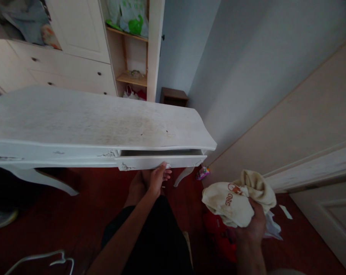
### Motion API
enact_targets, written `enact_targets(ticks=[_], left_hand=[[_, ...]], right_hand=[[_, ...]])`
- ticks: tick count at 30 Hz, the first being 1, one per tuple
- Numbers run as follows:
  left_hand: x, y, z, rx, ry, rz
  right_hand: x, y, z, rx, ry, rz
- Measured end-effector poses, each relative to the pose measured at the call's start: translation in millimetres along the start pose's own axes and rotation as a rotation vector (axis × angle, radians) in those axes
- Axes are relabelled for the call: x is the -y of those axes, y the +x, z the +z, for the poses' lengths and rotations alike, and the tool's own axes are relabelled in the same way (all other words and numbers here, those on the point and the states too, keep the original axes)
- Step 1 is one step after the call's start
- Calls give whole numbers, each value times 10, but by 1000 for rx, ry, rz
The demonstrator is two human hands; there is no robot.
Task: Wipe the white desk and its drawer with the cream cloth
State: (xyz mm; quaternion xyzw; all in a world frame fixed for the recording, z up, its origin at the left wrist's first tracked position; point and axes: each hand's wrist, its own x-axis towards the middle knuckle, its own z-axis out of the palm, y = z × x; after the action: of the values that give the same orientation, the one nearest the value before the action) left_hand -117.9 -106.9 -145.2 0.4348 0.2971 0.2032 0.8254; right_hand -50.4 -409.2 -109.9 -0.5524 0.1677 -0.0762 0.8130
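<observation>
My left hand [158,177] reaches forward over my legs and pinches the small white knob [168,166] of a drawer [187,162]. That drawer stands slightly pulled out of a white table [84,114], with a dark gap showing above its front; its contents cannot be seen. Off to the right, my right hand [254,219] grips a bunched cream cloth [219,198] with a reddish-brown print. The cloth hangs in folds above the floor, apart from the table.
A wall [247,76] runs along the right. Behind the table stand white cabinets [81,34] and an open shelf unit with bags [134,17]. A red bag [219,233], a pink package [202,173] and a white hanger [38,258] are lower down.
</observation>
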Motion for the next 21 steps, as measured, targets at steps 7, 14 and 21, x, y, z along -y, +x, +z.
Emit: enact_targets(ticks=[7,14,21], left_hand=[[-175,445,104,-46,-20,-23],[-258,494,85,-16,140,8],[-1081,118,-320,264,695,114]], right_hand=[[-168,-32,430,-24,23,93],[-434,-16,960,118,-83,144],[-889,28,1589,248,-153,1]])
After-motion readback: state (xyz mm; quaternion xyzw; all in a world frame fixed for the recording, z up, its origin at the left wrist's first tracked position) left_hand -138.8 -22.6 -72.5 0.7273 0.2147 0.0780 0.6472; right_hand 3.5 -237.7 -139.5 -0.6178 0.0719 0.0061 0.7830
